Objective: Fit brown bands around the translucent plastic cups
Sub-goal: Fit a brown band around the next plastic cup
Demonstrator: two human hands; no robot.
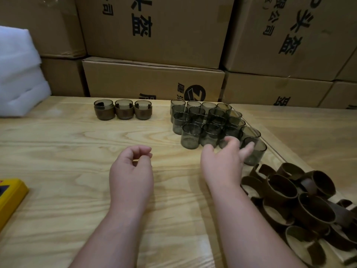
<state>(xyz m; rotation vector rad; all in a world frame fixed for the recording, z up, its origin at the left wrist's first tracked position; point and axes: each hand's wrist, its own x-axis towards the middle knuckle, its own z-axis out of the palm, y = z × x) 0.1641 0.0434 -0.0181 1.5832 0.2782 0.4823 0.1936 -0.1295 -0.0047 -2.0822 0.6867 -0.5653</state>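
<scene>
Far left edge: yellow box (pixel 10 198), partly cut off by frame, flat on the wooden table (pixel 58 144). Behind it, white foam stack (pixel 19 74) at table's back-left.

Back left-centre: 3 banded cups (pixel 123 109) in a row, touching side by side, upright, mouths up. Each smoky-grey, see-through upper part w/ brown band round lower half.

Centre: left hand (pixel 133 171) over bare table, fingers curled in loosely toward thumb, holds nothing.

Right of centre: bare cups (pixel 208 122), packed cluster in approx 4–5 rows; approx 18 counted, exact no. uncertain since back ones overlap. All upright, long axis vertical, open ends up. Translucent dark grey, straight-walled, no bands.

Right hand (pixel 224 161) reaches into cluster's near edge, fingers spread & slightly bent, blurred. Fingertips at near-right cup (pixel 257 153); cannot tell if touching or gripping.

Near right: pile of loose brown bands (pixel 301 202) on table, just beside cups. Approx 12+ visible, heaped, overlapping; exact no. not countable. Dark brown open rings, lying at mixed angles, most w/ openings facing up or tilted.

Background, full width: stacked cardboard cartons (pixel 154 35) w/ black printed characters.
</scene>
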